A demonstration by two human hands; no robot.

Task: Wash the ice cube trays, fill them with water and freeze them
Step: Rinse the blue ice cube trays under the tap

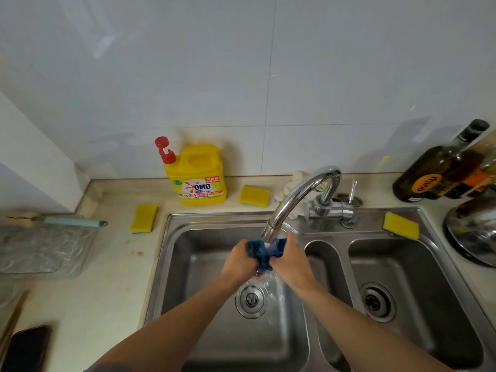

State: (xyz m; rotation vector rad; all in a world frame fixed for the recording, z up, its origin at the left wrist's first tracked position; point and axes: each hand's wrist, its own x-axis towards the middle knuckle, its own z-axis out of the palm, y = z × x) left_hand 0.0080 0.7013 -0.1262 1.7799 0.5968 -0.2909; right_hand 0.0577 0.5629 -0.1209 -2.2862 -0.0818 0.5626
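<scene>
Here, both hands hold a blue ice cube tray (264,252) under the running faucet (298,200), above the left basin of the sink (188,264). The left hand (239,260) has its grip clamped on the tray's nine o'clock edge, the right hand (291,257) clamped on its three o'clock edge. Water spills off toward the drain (251,299) at six o'clock.
</scene>
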